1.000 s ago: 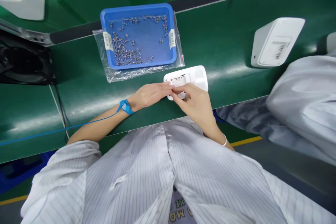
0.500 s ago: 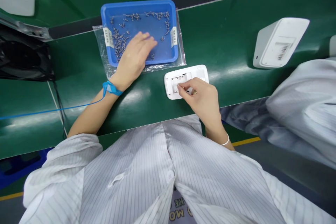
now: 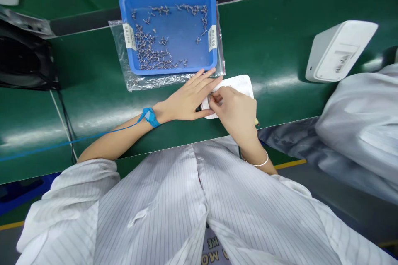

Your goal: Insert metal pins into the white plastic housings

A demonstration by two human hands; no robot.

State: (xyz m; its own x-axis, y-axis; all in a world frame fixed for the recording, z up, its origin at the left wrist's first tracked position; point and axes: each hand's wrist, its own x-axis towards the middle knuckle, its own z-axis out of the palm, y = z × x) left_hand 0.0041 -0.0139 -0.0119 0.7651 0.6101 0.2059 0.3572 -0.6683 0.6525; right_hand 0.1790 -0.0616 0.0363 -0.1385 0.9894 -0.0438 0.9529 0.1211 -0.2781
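Head view: a white casing [image 3: 239,85] lies flat on the green table [image 3: 273,49], just in front of the person and touching the near edge of the plastic bag [image 3: 124,58] under the blue tray [image 3: 169,29]. Only its far right part shows; both hands cover the rest. The left hand [image 3: 188,99] lies across the casing's left end with fingers straight and slightly spread, flat on it as if to steady it. The right hand [image 3: 234,109] is curled, thumb and forefinger pressed together over the casing's middle; it seems to pinch something small there, but what it pinches is too small to make out. A thin yellowish tip sticks out below that hand; I cannot tell what it is.

As a judgement, work on this casing is under way and not finished: the hands are both on it, and the tray holds many small metal screws [image 3: 149,51], mostly along its left and far sides. How many are already fitted cannot be seen.

Further off, a blue wrist strap [image 3: 150,116] with a cord sits on the left wrist. Another white unit [image 3: 338,51] rests on the table to the right, beside a co-worker's sleeve [image 3: 363,120].
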